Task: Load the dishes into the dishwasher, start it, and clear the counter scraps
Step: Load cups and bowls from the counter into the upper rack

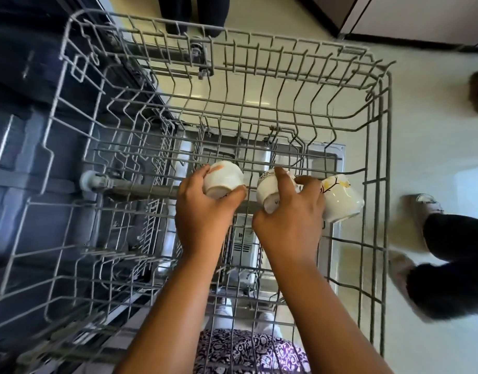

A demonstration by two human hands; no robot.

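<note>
Head camera gave me a straight-down look into the pulled-out grey wire rack [286, 41], with the dishwasher door [332, 153] showing through the wires beneath it and the dark tub [21, 157] on the left. I saw the left hand [202, 211] curled round an orange-marked cup [224, 179], thumb on one side and fingers on the other, the cup tipped with its base towards me at the middle of the rack. Just right of it, the right hand [289, 222] gripped a middle cup [266, 190], also white and tipped the same way, its forefinger laid straight across the top. A flowered cup [340, 198] lay on its side in the rack on the right, touching the right hand's outer fingers. Whether the two held cups rested on the wires I could not tell. On the pale floor [435, 130] to the right stood another person's dark trouser legs [448, 238], and a patterned garment [248, 352] filled the near edge.
</note>
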